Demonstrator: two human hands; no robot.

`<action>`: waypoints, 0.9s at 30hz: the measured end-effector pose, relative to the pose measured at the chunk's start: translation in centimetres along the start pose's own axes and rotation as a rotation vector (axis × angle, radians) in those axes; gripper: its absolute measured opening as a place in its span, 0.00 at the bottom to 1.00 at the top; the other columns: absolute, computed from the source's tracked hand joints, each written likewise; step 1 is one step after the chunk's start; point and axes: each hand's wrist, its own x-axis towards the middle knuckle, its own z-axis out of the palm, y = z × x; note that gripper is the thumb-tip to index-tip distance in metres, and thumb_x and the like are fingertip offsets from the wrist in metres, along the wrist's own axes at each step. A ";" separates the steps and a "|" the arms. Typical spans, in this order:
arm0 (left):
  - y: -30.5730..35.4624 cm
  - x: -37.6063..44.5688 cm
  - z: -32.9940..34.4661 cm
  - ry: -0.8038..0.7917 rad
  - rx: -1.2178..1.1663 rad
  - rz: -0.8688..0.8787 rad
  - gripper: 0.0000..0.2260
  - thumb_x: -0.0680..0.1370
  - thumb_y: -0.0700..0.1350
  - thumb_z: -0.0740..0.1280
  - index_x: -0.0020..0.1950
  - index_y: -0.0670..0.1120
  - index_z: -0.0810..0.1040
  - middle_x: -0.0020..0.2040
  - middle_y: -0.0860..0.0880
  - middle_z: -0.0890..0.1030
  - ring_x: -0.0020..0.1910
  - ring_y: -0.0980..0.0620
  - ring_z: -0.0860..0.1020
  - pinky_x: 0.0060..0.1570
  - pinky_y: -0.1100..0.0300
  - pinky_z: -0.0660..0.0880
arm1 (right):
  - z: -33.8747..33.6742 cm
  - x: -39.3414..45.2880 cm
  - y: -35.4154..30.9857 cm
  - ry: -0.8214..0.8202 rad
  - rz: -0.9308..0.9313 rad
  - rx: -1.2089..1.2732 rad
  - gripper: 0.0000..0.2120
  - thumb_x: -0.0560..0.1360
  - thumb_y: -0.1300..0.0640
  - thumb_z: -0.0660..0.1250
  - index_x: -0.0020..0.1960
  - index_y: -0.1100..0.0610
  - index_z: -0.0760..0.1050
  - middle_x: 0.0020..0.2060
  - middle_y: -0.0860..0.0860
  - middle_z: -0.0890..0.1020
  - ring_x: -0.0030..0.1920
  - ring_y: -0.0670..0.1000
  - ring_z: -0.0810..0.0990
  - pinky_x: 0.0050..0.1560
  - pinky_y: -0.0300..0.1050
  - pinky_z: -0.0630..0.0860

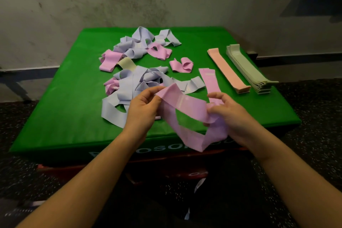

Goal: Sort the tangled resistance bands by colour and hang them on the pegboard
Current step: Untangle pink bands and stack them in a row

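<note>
two hands — the left hand [142, 109] and right hand [230, 116] — each pinched an end of one pink band [187, 106], held apart above the green mat [61, 98].

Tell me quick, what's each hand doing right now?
Left hand: closed, pinching one end of the pink band.
Right hand: closed, gripping the same band's other end.
</note>
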 end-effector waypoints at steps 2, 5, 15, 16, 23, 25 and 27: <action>0.6 -0.4 0.1 -0.007 0.054 0.054 0.10 0.81 0.42 0.65 0.50 0.55 0.84 0.47 0.51 0.86 0.47 0.51 0.82 0.45 0.47 0.81 | 0.5 -0.1 0.2 -0.047 -0.004 -0.118 0.16 0.77 0.65 0.65 0.60 0.50 0.74 0.57 0.61 0.79 0.49 0.54 0.80 0.46 0.50 0.78; 1.5 -0.9 0.4 -0.054 0.115 0.136 0.11 0.81 0.39 0.64 0.50 0.53 0.82 0.45 0.56 0.85 0.45 0.57 0.81 0.43 0.54 0.80 | 1.5 -0.4 -0.2 -0.128 -0.053 -0.271 0.15 0.78 0.57 0.67 0.63 0.47 0.74 0.51 0.49 0.79 0.49 0.45 0.79 0.48 0.42 0.75; 2.5 -1.2 -0.1 -0.133 0.246 0.307 0.14 0.79 0.32 0.64 0.51 0.51 0.81 0.47 0.61 0.84 0.49 0.62 0.81 0.49 0.67 0.77 | 4.3 0.1 -1.6 -0.084 -0.386 -0.242 0.03 0.75 0.64 0.72 0.44 0.59 0.78 0.34 0.47 0.80 0.35 0.40 0.76 0.37 0.33 0.73; 2.5 -1.2 -0.3 -0.131 0.280 0.330 0.14 0.79 0.33 0.65 0.51 0.52 0.81 0.48 0.60 0.84 0.49 0.62 0.81 0.49 0.66 0.77 | 4.4 0.0 -1.6 -0.101 -0.390 -0.252 0.03 0.75 0.65 0.71 0.45 0.60 0.78 0.34 0.48 0.80 0.34 0.41 0.76 0.36 0.32 0.72; 2.7 -1.4 -0.6 -0.111 0.391 0.418 0.13 0.80 0.37 0.66 0.52 0.56 0.81 0.49 0.60 0.83 0.46 0.56 0.81 0.45 0.60 0.79 | 4.5 -0.4 -1.9 -0.107 -0.300 -0.172 0.05 0.73 0.60 0.73 0.42 0.54 0.78 0.33 0.46 0.80 0.37 0.43 0.77 0.39 0.38 0.72; 2.8 -1.5 -0.4 -0.128 0.364 0.401 0.14 0.80 0.35 0.65 0.51 0.55 0.81 0.48 0.60 0.84 0.46 0.56 0.81 0.46 0.60 0.78 | 4.4 -0.4 -1.8 -0.124 -0.244 -0.080 0.07 0.71 0.60 0.75 0.41 0.53 0.77 0.35 0.50 0.81 0.41 0.49 0.77 0.44 0.48 0.72; 2.9 -1.6 -0.2 -0.155 0.295 0.337 0.15 0.79 0.33 0.65 0.50 0.54 0.81 0.46 0.61 0.84 0.45 0.59 0.81 0.47 0.60 0.79 | 4.3 -0.4 -1.9 -0.137 -0.221 0.016 0.09 0.69 0.61 0.75 0.43 0.54 0.75 0.37 0.53 0.82 0.41 0.52 0.78 0.45 0.51 0.73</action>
